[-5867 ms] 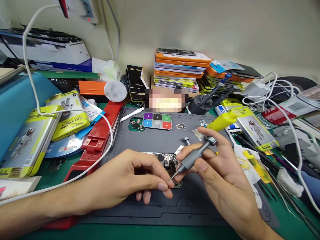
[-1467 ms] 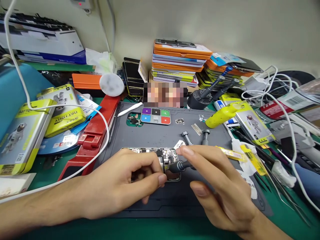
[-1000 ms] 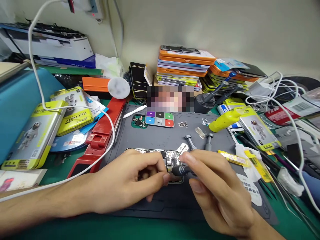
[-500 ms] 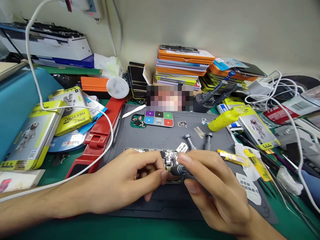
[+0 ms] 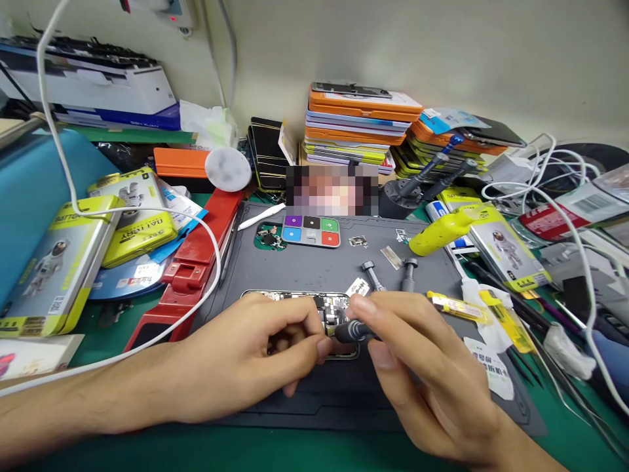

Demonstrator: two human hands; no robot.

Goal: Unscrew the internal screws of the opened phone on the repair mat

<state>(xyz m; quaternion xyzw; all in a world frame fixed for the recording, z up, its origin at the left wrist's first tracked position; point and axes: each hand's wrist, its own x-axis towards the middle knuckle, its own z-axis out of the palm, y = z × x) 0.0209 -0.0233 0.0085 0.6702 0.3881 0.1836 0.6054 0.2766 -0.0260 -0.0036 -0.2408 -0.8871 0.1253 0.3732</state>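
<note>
An opened phone (image 5: 337, 309) lies on the grey work mat, its circuit parts bare and much of it covered by my hands. My left hand (image 5: 255, 360) rests over the phone's left part, thumb and fingers pinched together; whatever is between them is hidden. In my right hand (image 5: 432, 373) is a dark grey screwdriver (image 5: 350, 332), slanted low over the phone's right end, its tip close to my left fingertips. Just beyond the phone are a razor blade (image 5: 358, 288) and two more grey screwdrivers (image 5: 373, 275) lying on the mat.
On the mat (image 5: 295, 413) sit a colour-blocked tray (image 5: 312, 231), a small metal plate (image 5: 392, 257) and a yellow bottle (image 5: 442, 233). Battery packs (image 5: 63, 262) and a red tool (image 5: 189, 262) flank the left. Stacked boxes (image 5: 358, 121) stand behind. A white cable (image 5: 216, 262) loops across the left.
My right thumb has risen toward the screwdriver, and the handle lies slightly further left. My left hand keeps its pinch over the phone. The view has shifted a little.
</note>
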